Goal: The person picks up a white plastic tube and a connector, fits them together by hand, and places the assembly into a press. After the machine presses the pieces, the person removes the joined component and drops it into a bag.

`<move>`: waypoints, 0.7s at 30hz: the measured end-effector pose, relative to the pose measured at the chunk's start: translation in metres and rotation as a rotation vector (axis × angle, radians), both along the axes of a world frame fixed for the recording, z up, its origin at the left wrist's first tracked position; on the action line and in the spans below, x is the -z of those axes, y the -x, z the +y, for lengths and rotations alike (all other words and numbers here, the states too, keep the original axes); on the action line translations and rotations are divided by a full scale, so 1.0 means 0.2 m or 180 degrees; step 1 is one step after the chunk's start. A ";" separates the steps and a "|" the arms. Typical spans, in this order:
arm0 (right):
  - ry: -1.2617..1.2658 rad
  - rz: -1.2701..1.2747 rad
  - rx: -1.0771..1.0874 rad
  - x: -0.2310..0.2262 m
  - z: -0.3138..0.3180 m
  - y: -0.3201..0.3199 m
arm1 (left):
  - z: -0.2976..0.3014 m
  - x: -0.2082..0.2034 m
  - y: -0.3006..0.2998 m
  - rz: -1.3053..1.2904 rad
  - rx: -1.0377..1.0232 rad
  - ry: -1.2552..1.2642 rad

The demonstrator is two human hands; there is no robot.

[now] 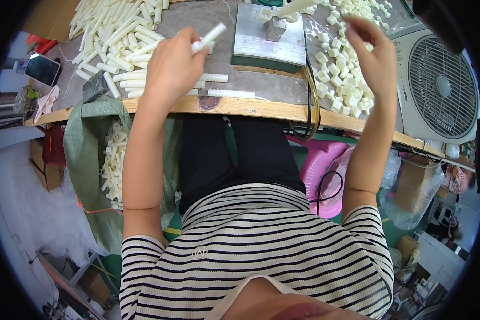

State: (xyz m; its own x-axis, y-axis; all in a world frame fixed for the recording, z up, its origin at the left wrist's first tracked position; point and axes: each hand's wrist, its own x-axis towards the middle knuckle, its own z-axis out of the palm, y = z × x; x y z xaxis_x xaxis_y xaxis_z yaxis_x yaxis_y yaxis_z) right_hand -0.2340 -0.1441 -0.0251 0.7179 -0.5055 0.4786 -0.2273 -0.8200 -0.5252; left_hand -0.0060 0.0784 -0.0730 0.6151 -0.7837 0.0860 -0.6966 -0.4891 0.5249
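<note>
My left hand (173,66) is closed around a white ribbed plastic tube (214,34), which points up and to the right from the fingers. Under and beside that hand, more ribbed tubes (232,94) lie along the bench's near edge. Over on the right, my right hand (372,58) hovers above a heap of small cream cube-shaped plastic pieces (333,80). Its thumb and fingers are apart, and nothing shows between them. Between my hands stands a flat metal block (253,40) carrying a small metal post (276,30), with cream plastic parts (290,9) over the post.
A large pile of cream tubes (117,40) covers the bench's far left. A grey box fan (440,85) stands at the right. Cables (310,101) hang over the wooden edge (282,111). Below are a green sack (88,160) of pieces and a pink basket (320,160).
</note>
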 end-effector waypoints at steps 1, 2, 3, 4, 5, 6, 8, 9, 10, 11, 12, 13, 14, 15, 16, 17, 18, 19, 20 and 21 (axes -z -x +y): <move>0.0074 0.0666 0.0086 0.00 0.02 0.03 | 0.03 0.01 -0.02 0.0328 0.0030 0.0239; 0.0048 0.0647 0.0036 0.03 0.03 0.04 | 0.05 0.01 -0.02 0.0307 -0.0019 0.0211; 0.0097 0.1199 -0.0080 0.06 0.05 0.07 | 0.05 -0.01 0.01 0.0692 0.0236 0.0712; 0.0144 0.1751 -0.0196 0.08 0.07 0.09 | 0.04 -0.03 0.03 0.1078 0.0493 0.1210; -0.0404 0.1150 -0.0161 0.11 0.10 0.07 | 0.00 -0.01 0.06 0.1145 0.0704 0.1428; -0.0407 0.1139 -0.0177 0.10 0.16 0.03 | -0.04 0.00 0.11 0.1131 0.0692 0.1424; -0.0822 0.0118 -0.0124 0.10 0.30 -0.06 | -0.12 0.02 0.19 0.1375 0.0662 0.1995; -0.0827 0.0106 -0.0126 0.11 0.32 -0.10 | -0.16 0.04 0.21 0.1364 0.0665 0.1989; -0.0109 0.0220 -0.0196 0.14 0.33 -0.13 | -0.21 0.05 0.22 0.1592 0.0650 0.2103; 0.0609 0.0331 -0.0264 0.16 0.32 -0.16 | -0.22 0.05 0.21 0.1820 0.0632 0.2217; 0.0611 0.0328 -0.0249 0.19 0.30 -0.17 | -0.23 0.04 0.21 0.1820 0.0648 0.2215; 0.0709 0.0210 -0.0345 0.22 0.27 -0.18 | -0.22 0.03 0.20 0.2050 0.0704 0.2143; 0.0807 0.0093 -0.0444 0.25 0.25 -0.19 | -0.22 0.02 0.19 0.2280 0.0757 0.2069; 0.0802 0.0083 -0.0454 0.27 0.24 -0.19 | -0.21 0.03 0.19 0.2268 0.0747 0.2066; 0.0838 0.0009 -0.0543 0.29 0.22 -0.19 | -0.19 0.03 0.18 0.2342 0.0779 0.2018; 0.0874 -0.0064 -0.0632 0.30 0.22 -0.19 | -0.17 0.03 0.18 0.2417 0.0811 0.1970; 0.0871 -0.0067 -0.0640 0.29 0.22 -0.20 | -0.16 0.02 0.19 0.2413 0.0804 0.1970; 0.0683 -0.0294 -0.0726 0.27 0.23 -0.21 | -0.15 0.01 0.20 0.2618 0.0783 0.2097; 0.0493 -0.0520 -0.0811 0.25 0.24 -0.22 | -0.14 0.00 0.20 0.2822 0.0763 0.2224; 0.0493 -0.0515 -0.0809 0.23 0.24 -0.22 | -0.14 0.00 0.19 0.2827 0.0764 0.2224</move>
State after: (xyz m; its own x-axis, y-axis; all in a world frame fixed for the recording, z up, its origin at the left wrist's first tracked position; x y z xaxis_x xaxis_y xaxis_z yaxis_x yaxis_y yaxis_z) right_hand -0.1893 -0.0959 -0.0707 0.7201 -0.2324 0.6538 0.0708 -0.9127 -0.4025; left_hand -0.0430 0.0502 -0.0728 0.5178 -0.8406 0.1587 0.0179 0.1962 0.9804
